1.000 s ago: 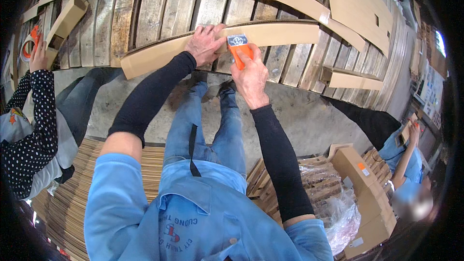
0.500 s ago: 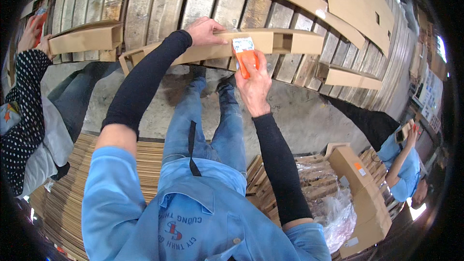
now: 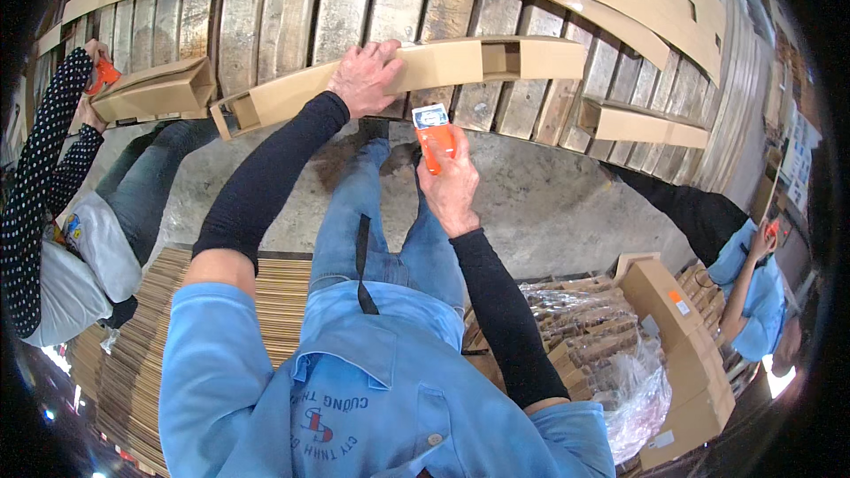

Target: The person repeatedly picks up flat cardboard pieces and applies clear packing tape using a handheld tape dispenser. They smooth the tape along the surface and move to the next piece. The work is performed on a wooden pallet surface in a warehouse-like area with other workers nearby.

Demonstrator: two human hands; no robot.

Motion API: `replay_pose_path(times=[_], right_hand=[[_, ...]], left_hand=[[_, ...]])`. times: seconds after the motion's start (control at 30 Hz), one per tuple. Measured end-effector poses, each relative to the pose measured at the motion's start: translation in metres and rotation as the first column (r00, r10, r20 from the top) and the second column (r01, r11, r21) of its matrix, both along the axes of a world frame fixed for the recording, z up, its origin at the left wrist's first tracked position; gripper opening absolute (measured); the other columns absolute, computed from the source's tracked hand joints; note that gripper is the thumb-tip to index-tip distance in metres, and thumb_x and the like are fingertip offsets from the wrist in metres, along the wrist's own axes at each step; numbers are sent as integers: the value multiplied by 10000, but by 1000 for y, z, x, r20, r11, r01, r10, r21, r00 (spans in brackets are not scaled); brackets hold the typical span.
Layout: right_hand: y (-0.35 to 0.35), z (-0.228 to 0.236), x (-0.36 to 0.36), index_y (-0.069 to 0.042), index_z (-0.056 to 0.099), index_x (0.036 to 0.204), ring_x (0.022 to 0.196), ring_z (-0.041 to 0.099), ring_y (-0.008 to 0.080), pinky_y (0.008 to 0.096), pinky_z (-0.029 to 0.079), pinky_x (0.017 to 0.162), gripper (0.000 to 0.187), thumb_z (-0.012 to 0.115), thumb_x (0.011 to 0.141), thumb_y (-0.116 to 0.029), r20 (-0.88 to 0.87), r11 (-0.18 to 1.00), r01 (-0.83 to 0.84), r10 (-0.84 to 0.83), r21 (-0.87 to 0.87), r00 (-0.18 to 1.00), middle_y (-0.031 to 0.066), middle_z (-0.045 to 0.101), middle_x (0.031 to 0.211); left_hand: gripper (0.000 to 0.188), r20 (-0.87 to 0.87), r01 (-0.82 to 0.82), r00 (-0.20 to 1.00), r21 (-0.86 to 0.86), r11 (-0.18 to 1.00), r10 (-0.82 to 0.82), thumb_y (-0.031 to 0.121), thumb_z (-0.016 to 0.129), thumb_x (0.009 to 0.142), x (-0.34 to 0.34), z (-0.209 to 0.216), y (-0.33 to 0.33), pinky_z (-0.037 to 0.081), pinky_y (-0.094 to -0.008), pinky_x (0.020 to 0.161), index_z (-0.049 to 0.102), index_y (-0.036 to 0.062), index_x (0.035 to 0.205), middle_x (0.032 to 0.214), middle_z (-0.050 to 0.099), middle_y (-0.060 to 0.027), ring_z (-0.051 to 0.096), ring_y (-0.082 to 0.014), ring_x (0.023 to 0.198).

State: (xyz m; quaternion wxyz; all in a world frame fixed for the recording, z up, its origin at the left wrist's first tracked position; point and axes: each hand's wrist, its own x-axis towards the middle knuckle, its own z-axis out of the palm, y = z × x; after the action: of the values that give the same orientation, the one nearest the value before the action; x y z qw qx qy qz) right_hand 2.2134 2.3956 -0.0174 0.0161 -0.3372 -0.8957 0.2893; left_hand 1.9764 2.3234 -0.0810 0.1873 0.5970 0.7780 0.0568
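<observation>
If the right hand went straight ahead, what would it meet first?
The orange tool in the right hand would likely meet the long cardboard piece first; depth is unclear, so the wooden slats might come sooner.

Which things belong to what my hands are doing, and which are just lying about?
In use:
long folded tan cardboard strip, under your left hand
pale-topped orange handheld tool, in your right hand

Seemingly lying about:
flat tan cardboard sheet with cut-outs
crumpled clear plastic wrap
</observation>
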Motion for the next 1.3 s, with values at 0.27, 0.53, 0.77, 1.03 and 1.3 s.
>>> replay_pose_path(times=[0.27, 0.53, 0.77, 1.03, 1.3], right_hand=[[9, -4, -52, -75, 755, 1060, 869, 719, 389, 469, 603, 741, 316, 730, 747, -115, 124, 1000, -9, 9, 6, 992, 193, 556, 1311], [44, 22, -51, -100, 786, 955, 772, 717, 385, 463, 599, 713, 224, 713, 745, -131, 113, 998, -10, 17, -65, 993, 174, 646, 1040], [79, 48, 92, -247, 781, 1129, 1091, 670, 336, 439, 553, 940, 372, 700, 772, -184, 238, 960, 186, -134, -210, 962, 100, 667, 1212], [76, 15, 272, 43, 621, 1320, 1085, 683, 283, 347, 542, 965, 562, 701, 810, -178, 243, 691, 691, -647, -213, 723, 158, 684, 1211], [77, 21, 309, -51, 508, 1420, 1187, 600, 317, 506, 479, 1029, 579, 619, 869, -190, 486, -484, 79, -874, -871, 0, 135, 622, 1325]], left_hand=[[682, -148, -71, 985, 145, 987, 93, 664, 667, 826, 31, -9, 35, 297, -635, 1090, 647, 79, 1176, 1498, 433, -204, 455, -349, 1340], [537, -175, -115, 976, 88, 989, 129, 432, 814, 735, 39, -12, 58, 394, -532, 1002, 623, 153, 1153, 1342, 523, -127, 516, -319, 1230], [608, -92, -47, 995, -27, 999, 44, 294, 834, 707, 7, 40, 54, 419, -528, 1032, 582, 153, 1241, 1365, 507, -185, 494, -377, 1279], [742, -366, -395, 890, -322, 860, 272, 415, 884, 686, -77, 66, 1, 258, -692, 1132, 580, 170, 1317, 1560, 365, -254, 321, -420, 1468], [731, 101, -303, 952, 183, 935, 289, 492, 743, 850, 4, 52, 182, 313, -552, 1173, 544, -1, 1351, 1539, 403, -245, 381, -428, 1418]])
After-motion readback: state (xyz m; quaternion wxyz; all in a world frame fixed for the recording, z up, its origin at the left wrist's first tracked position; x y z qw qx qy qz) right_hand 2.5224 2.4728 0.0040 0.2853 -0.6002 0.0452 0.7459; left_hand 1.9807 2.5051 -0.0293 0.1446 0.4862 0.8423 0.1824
